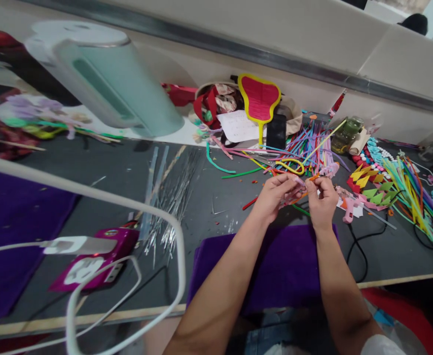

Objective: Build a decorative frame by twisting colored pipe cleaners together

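- Between the two hands, above the counter (216, 185): a small pink-and-orange chenille piece (300, 198), held at the front edge of a purple pad (283, 266).
- Left hand (280, 193): thumb and fingers pinched together on the pink portion, at the piece's left end.
- Right hand (322, 195): thumb and forefinger closed on the orange strand, the remaining fingers curled.
- Long axis: the orange strand slants from lower left to upper right, from one hand towards the other. Neither hand is nearer, since both touch the piece; its finer shape is hidden by the fingers.
- Directly beyond the hands: a yellow loop (290, 165) and a loose heap of chenille stems (308, 143), their ends reaching close to the knuckles.
- Just right of the right hand: a pink glue gun (349, 209), its black cord (357, 251) curling beside the forearm; this side is the more obstructed.
- Left of the left hand: a short red stem (249, 203) near it and, well apart, a bundle of silvery wires (172, 207).
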`<state>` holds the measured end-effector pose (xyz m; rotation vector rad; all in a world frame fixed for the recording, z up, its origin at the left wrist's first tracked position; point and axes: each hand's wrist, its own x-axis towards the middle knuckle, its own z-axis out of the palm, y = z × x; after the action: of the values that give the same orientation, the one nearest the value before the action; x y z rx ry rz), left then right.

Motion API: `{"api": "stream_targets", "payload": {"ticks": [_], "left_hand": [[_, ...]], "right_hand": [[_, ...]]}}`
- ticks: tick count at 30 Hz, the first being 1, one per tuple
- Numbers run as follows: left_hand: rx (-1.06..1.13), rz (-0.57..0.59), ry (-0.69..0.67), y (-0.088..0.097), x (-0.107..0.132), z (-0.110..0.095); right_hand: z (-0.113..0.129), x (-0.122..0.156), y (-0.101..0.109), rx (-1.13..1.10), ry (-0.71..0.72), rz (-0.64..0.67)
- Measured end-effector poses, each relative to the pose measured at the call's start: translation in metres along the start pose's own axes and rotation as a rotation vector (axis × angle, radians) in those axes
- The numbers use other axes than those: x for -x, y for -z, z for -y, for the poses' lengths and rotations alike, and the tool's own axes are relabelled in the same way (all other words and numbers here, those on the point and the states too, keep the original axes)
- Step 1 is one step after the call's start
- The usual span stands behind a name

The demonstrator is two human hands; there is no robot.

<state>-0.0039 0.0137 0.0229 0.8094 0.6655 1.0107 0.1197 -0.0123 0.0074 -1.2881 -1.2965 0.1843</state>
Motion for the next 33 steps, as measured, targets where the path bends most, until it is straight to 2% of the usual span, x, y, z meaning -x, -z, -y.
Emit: {"api": "stream_targets", "payload": {"ticks": [5, 10, 18, 22, 24, 28, 33], "left_hand": [[0.035, 0.071, 0.074, -0.001, 0.001, -0.001], [-0.073, 0.098, 0.069, 0.001, 0.000, 0.001], [-0.370, 0.001, -0.143, -0.002, 0.000, 0.008], [-0.546, -0.120, -0.260, -0.004, 0.000, 0.013], [-0.508, -0.130, -0.253, -0.006, 0.000, 0.013], [-0.234, -0.033, -0.131, -0.012, 0.003, 0.010], [-0.079, 0.012, 0.002, -0.010, 0.004, 0.006]], "right_hand": [[0.003, -0.001, 0.001, 0.031, 0.039, 0.007], [0.003, 0.000, 0.002, 0.029, 0.058, 0.011], [0.004, 0.000, 0.001, 0.051, 0.048, 0.013], [0.005, 0.000, 0.001, 0.064, 0.075, 0.012], [0.006, 0.001, 0.001, 0.071, 0.079, 0.013], [0.006, 0.000, 0.001, 0.064, 0.082, 0.013], [0.007, 0.000, 0.001, 0.054, 0.098, 0.011]]}}
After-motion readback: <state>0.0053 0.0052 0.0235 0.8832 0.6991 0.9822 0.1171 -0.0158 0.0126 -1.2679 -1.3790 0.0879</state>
